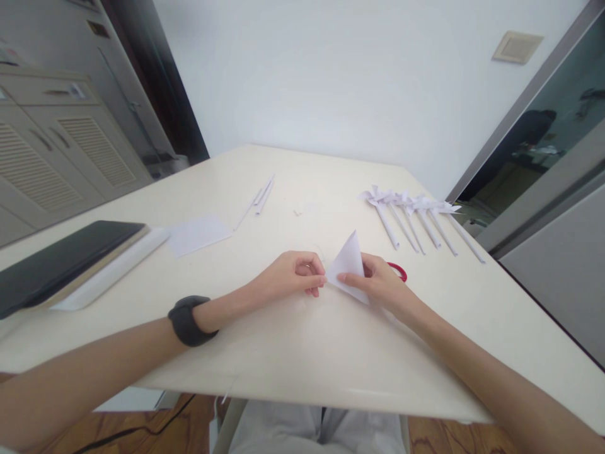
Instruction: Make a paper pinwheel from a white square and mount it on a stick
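Folded paper triangle [348, 263]: at table [302, 353] centre, apex tilted up toward 12 o'clock. Left hand [292, 273] at its 9 o'clock, fingers curled shut, pinching the L corner. Right hand [378, 282] at 4 o'clock, thumb and forefinger closed on the lower R edge. Step, as judged: creasing a fold. Keep edges aligned, pinch firm, run fingertip along the crease w/o shifting the sheet. Red-handled scissors [399, 271] just behind R hand. Paper pinwheels [416, 217] at 1 o'clock. No containers visible.

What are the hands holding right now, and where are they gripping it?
Both hold a folded white paper triangle: left hand pinches its left corner, right hand grips its lower right edge.
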A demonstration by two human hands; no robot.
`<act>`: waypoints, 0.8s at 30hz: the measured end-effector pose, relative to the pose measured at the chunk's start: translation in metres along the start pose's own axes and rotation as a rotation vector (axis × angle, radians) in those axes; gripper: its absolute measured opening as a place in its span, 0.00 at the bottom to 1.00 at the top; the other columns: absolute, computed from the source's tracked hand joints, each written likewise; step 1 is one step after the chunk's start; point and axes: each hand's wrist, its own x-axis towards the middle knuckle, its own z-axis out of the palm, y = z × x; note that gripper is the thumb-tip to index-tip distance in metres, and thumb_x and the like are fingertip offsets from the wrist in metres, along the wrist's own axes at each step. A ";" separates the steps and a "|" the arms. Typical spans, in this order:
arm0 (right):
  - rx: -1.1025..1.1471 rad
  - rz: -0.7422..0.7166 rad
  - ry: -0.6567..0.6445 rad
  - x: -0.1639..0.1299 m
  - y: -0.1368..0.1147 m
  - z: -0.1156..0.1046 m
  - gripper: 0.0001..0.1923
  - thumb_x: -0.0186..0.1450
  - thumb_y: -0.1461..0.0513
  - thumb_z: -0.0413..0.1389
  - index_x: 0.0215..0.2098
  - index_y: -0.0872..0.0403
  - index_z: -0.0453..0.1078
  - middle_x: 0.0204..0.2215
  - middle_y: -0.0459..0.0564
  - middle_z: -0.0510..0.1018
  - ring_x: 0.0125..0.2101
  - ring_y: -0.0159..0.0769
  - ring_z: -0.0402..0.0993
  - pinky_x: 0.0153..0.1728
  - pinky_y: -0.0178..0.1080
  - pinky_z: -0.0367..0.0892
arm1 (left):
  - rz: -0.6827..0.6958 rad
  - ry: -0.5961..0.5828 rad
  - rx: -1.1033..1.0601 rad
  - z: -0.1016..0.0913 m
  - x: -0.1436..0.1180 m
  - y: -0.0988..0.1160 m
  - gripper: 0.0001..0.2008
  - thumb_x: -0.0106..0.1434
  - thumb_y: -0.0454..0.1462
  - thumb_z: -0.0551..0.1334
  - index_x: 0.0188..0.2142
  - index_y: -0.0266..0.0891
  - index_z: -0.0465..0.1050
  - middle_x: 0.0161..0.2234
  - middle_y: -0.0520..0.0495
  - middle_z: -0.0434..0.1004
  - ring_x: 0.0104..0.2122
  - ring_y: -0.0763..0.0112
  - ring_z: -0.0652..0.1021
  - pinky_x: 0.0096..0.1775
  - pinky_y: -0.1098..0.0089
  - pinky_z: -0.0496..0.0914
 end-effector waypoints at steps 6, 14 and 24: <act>0.039 -0.004 -0.011 0.001 0.002 0.000 0.11 0.57 0.56 0.59 0.34 0.54 0.71 0.29 0.47 0.75 0.28 0.37 0.70 0.25 0.35 0.60 | 0.001 0.011 0.008 -0.001 0.000 -0.001 0.07 0.57 0.39 0.62 0.28 0.39 0.68 0.23 0.51 0.76 0.27 0.69 0.77 0.35 0.68 0.69; 0.089 -0.023 -0.019 0.000 0.003 0.000 0.12 0.59 0.55 0.58 0.36 0.54 0.70 0.31 0.48 0.76 0.31 0.39 0.72 0.27 0.36 0.63 | -0.003 0.011 -0.057 -0.001 0.000 0.003 0.05 0.57 0.38 0.62 0.28 0.38 0.69 0.23 0.51 0.76 0.26 0.72 0.76 0.34 0.71 0.69; 0.072 -0.047 -0.015 0.000 -0.007 -0.003 0.12 0.61 0.55 0.55 0.37 0.54 0.70 0.35 0.50 0.76 0.35 0.41 0.73 0.32 0.38 0.66 | -0.020 0.041 -0.085 -0.003 0.001 0.005 0.04 0.56 0.35 0.62 0.27 0.37 0.69 0.21 0.52 0.75 0.24 0.74 0.75 0.30 0.73 0.67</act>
